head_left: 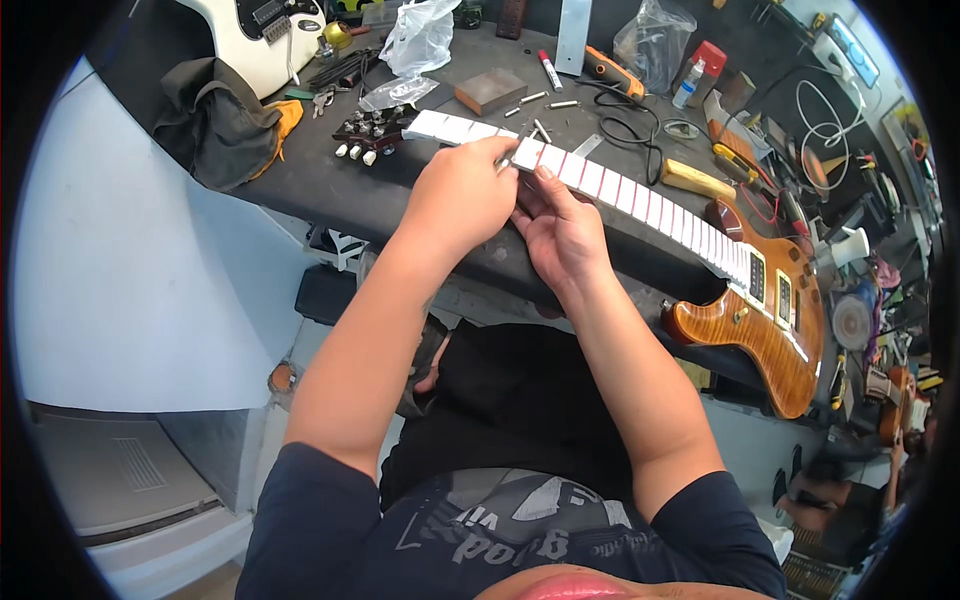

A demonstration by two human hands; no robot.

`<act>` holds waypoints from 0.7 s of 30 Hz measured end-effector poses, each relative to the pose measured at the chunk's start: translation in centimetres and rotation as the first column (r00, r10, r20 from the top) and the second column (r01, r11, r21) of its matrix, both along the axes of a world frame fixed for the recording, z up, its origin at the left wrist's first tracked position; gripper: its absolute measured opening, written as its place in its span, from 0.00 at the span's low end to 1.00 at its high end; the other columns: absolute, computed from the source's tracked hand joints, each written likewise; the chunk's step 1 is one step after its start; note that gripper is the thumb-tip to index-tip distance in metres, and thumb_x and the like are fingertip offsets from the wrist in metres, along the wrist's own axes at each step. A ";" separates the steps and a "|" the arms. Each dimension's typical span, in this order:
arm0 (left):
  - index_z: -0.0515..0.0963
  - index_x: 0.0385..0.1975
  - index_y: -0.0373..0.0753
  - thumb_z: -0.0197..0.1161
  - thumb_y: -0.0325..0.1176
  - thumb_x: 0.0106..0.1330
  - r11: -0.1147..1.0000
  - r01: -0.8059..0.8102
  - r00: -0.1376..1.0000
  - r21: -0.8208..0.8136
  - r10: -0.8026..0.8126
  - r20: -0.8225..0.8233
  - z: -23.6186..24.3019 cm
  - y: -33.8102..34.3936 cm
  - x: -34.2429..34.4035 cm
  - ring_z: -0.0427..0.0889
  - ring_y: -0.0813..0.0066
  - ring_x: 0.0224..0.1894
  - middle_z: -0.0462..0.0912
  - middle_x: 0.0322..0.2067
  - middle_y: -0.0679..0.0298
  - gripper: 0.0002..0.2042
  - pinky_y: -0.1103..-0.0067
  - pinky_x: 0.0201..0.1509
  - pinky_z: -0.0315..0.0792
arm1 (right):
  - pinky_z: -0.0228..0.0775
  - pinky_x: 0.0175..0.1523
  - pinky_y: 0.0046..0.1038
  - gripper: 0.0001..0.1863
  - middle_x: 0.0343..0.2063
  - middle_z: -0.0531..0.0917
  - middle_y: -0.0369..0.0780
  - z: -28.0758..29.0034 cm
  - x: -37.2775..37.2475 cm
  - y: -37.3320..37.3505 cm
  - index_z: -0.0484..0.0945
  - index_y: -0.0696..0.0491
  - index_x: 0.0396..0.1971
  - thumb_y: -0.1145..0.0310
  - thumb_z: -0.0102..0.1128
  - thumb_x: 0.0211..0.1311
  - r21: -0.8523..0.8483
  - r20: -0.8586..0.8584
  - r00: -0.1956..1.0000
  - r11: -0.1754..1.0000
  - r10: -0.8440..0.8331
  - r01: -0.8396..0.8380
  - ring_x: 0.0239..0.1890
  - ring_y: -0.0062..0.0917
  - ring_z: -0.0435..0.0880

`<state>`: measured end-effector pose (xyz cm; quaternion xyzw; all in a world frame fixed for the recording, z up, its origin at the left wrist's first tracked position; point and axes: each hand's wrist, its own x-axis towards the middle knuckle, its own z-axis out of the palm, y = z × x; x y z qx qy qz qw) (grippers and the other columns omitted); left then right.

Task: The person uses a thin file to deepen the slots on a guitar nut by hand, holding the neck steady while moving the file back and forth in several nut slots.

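Observation:
An electric guitar (775, 325) with an amber figured body lies across the dark workbench, its neck running to the upper left. White tape with reddish cross lines covers the fretboard (640, 200); the dark headstock (372, 132) has pale tuner buttons. My left hand (465, 195) is closed at the near side of the neck, its thumb and index finger pinched around a small dark, thin piece that I cannot make out. Close beside it, my right hand (562, 232) grips the neck from the near edge, thumb at the tape and fingers curled below, partly hidden.
Beyond the neck are a rectangular block (490, 92), a red-and-white marker (549, 70), small metal rods (543, 131), and a yellow wooden handle (698, 180). A white guitar body (258, 40) and a dark cloth (215, 125) occupy the left. Another person (835, 495) is at lower right.

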<state>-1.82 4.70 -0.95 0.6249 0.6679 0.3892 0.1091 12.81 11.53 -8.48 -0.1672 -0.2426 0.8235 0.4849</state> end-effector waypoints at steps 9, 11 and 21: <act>0.83 0.64 0.33 0.65 0.26 0.71 0.997 0.074 0.995 0.012 -0.074 0.059 -1.2 -5.6 0.8 0.87 0.66 0.30 0.91 0.38 0.47 0.21 0.72 0.43 0.80 | 0.72 0.72 0.48 0.18 0.56 0.86 0.39 -1.4 1.5 0.6 0.83 0.55 0.59 0.66 0.74 0.75 -0.016 0.023 0.998 0.998 -0.057 0.058 0.61 0.33 0.82; 0.84 0.63 0.35 0.66 0.31 0.72 0.995 0.047 0.998 0.082 -0.044 -0.042 -1.1 -0.7 0.1 0.89 0.52 0.34 0.91 0.39 0.46 0.20 0.67 0.45 0.81 | 0.72 0.72 0.48 0.18 0.56 0.86 0.39 -0.2 0.5 0.1 0.83 0.55 0.59 0.66 0.74 0.75 -0.026 0.024 0.999 0.999 -0.029 0.030 0.61 0.33 0.82; 0.83 0.63 0.33 0.65 0.25 0.72 0.996 0.063 0.994 0.055 -0.068 0.083 -2.3 -8.1 0.9 0.91 0.57 0.34 0.90 0.37 0.44 0.20 0.70 0.45 0.81 | 0.71 0.71 0.47 0.18 0.57 0.86 0.38 -1.0 1.4 0.3 0.83 0.54 0.60 0.65 0.73 0.76 -0.013 0.044 0.997 0.998 -0.065 0.066 0.61 0.32 0.82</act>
